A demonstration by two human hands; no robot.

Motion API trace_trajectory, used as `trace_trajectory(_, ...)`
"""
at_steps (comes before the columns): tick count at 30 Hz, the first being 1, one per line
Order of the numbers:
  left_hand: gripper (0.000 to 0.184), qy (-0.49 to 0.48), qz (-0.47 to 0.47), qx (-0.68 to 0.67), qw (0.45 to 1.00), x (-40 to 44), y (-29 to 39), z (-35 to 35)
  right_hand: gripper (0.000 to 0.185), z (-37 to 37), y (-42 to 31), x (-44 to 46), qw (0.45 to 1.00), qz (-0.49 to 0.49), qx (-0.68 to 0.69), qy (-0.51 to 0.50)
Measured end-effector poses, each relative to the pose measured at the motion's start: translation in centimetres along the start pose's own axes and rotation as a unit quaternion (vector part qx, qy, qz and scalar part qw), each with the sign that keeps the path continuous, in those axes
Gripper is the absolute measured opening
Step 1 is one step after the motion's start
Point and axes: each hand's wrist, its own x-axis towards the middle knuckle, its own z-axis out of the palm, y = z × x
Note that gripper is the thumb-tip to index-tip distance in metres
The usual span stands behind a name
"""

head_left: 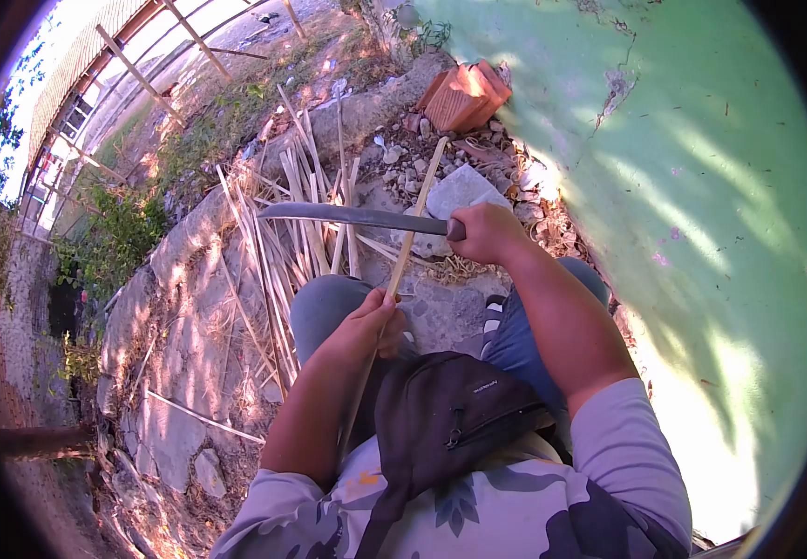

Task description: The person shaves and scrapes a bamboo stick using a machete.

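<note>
Left fingers (383,306) are pinching one seemingly unfinished strip (429,179), right fingers (489,233) are gripping the machete (329,213), and many split pieces (279,265) are lying nearby.

A dark-handled knife (357,216), its long grey blade nearly level, crosses a slim, pale-yellow strip (427,184) slanting steeply.

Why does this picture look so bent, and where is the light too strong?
Head view: the dark, rounded border suggests a very wide lens; dappled sun mottles the green wall, glaring nearly white low down; the sky is washed out; the machete's outline looks clear.
</note>
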Motion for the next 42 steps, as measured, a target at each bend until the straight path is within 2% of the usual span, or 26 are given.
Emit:
trace_trajectory(15,0.028,-0.019,-0.008,-0.010,1.000,0.12,0.14,-0.22,0.021,0.13,0.19,-0.03,1.000,0.002,0.004,0.003)
trace_trajectory(42,0.027,-0.007,-0.030,-0.028,0.999,0.17,0.27,-0.18,0.033,-0.09,-0.24,-0.19,1.000,-0.013,0.001,-0.001)
